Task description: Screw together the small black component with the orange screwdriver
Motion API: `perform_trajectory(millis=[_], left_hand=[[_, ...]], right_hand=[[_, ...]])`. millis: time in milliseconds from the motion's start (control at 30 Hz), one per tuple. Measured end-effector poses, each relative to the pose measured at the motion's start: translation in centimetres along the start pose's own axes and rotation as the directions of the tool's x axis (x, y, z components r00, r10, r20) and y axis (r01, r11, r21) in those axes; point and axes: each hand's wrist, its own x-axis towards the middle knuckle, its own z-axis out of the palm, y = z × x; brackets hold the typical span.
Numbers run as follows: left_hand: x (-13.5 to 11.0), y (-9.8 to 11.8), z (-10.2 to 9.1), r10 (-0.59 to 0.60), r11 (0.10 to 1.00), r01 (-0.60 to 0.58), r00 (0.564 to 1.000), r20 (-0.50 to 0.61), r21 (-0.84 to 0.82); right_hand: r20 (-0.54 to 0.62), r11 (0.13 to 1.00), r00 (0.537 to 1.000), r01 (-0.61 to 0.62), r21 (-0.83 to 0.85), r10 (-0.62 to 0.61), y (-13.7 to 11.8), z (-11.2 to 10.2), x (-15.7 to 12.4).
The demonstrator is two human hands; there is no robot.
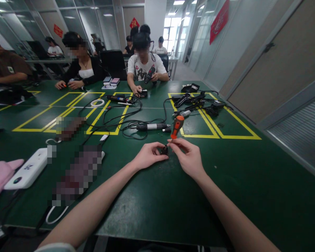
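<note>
Over the near middle of the green table [136,206], my left hand [151,154] pinches a small dark part [164,150] between thumb and fingers; its exact kind is too small to make out. My right hand [189,157] is closed on the thin lower end of a screwdriver [177,126] with an orange and black handle. The screwdriver stands nearly upright, its handle above my fingers. Its tip is hidden by my fingers, close to the dark part, and I cannot tell whether they touch.
Beyond my hands lie a grey and black cylindrical tool [153,126] and tangled black cables [199,101]. To the left are a white power bank [28,169] and a pink cloth item [2,175]. Across the table a person [147,64] holds a dark drill-like tool [149,75]. Yellow tape marks the tabletop.
</note>
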Motion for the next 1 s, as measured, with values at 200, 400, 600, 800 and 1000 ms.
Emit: perform_trajectory(millis=[200, 400, 600, 800, 1000], left_hand=[[0.1, 0.19, -0.35, -0.006, 1.0, 0.007, 0.999, 0.038, -0.016], [0.15, -0.2, -0.53, 0.0, 0.999, 0.001, 0.999, 0.052, -0.033], [0.19, -0.2, -0.48, 0.007, 1.0, -0.005, 0.998, 0.056, -0.023], [0.28, -0.21, -0.43, 0.029, 1.0, -0.029, 0.999, 0.046, -0.011], [0.33, -0.34, -0.41, 0.043, 0.999, -0.042, 0.998, 0.05, -0.007]], right_hand=[[-0.008, 0.973, 0.993, -0.112, 0.204, 0.116, 0.43, 0.42, -0.03], [-0.072, 0.981, 0.993, -0.084, 0.175, 0.098, 0.19, 0.45, 0.26], [0.024, 0.989, 0.999, -0.042, 0.139, 0.039, 0.21, 0.29, 0.34], [-0.008, 0.988, 0.999, -0.046, 0.145, 0.047, 0.76, 0.79, 0.26], [-0.095, 0.996, 0.995, -0.002, 0.088, 0.01, 0.43, 0.77, 0.44]])
